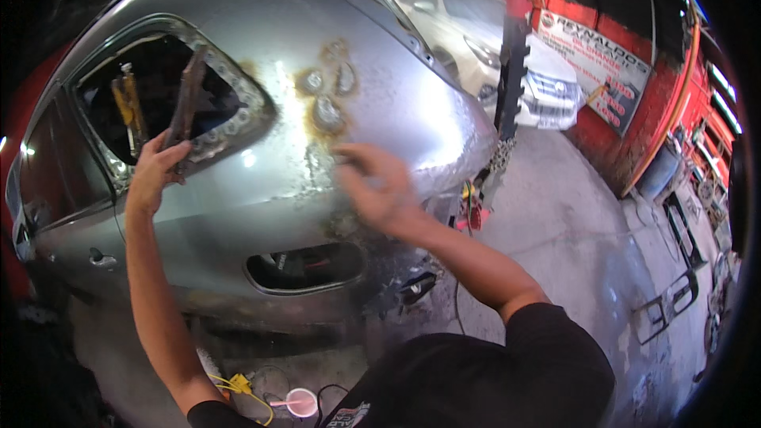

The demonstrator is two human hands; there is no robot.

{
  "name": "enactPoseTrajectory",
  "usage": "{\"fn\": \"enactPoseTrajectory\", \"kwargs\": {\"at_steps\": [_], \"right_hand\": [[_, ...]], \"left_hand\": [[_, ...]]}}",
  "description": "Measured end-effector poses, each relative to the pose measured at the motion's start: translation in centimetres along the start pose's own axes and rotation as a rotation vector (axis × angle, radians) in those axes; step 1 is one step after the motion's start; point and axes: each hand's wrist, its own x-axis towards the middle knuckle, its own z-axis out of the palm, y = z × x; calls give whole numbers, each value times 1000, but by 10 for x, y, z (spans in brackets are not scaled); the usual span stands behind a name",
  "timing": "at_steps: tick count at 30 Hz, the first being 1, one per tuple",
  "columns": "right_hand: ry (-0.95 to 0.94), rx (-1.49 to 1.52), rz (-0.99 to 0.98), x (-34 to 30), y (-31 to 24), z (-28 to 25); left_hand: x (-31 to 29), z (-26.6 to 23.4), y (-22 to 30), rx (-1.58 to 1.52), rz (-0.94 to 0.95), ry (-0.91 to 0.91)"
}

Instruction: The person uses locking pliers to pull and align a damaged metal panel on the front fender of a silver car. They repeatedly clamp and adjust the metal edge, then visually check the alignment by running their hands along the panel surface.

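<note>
At the lower edge of the car's rear quarter window opening, my left hand (pixel 158 162) is closed round the lower end of a rusty flat metal bar (pixel 189 95), which leans upright across the opening. A yellowish metal clamp-like tool (pixel 129 107) stands beside it in the same opening. My right hand (pixel 380 186), blurred by motion, is in front of the grey rear quarter panel (pixel 246 150) with its fingers curled; a small dark thing shows at the fingertips, too smeared to name. Just above that hand, the panel has rough bare-metal patches (pixel 329 113) ringed by brown scorch marks.
A black-rimmed oval opening (pixel 305 268) lies low in the panel. Below are a pink-filled white tub (pixel 302 403) and a yellow cord (pixel 238 384). A toothed dark post (pixel 513 71) stands at right, before a white car (pixel 476 32). Parts lie on the right floor.
</note>
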Motion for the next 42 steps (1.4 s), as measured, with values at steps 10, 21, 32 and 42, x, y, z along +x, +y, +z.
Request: {"fn": "enactPoseTrajectory", "kwargs": {"at_steps": [10, 21, 32, 42], "right_hand": [[570, 777, 836, -106, 146, -185], [407, 870, 790, -79, 179, -185], [363, 863, 733, -71, 171, -188], [302, 820, 774, -77, 192, -196]], "left_hand": [[-1, 7, 8, 23, -124, 12], [-1, -15, 21, -50, -138, -182], [-3, -13, 20, -48, -113, -146], [1, -19, 20, -33, -152, -166]]}}
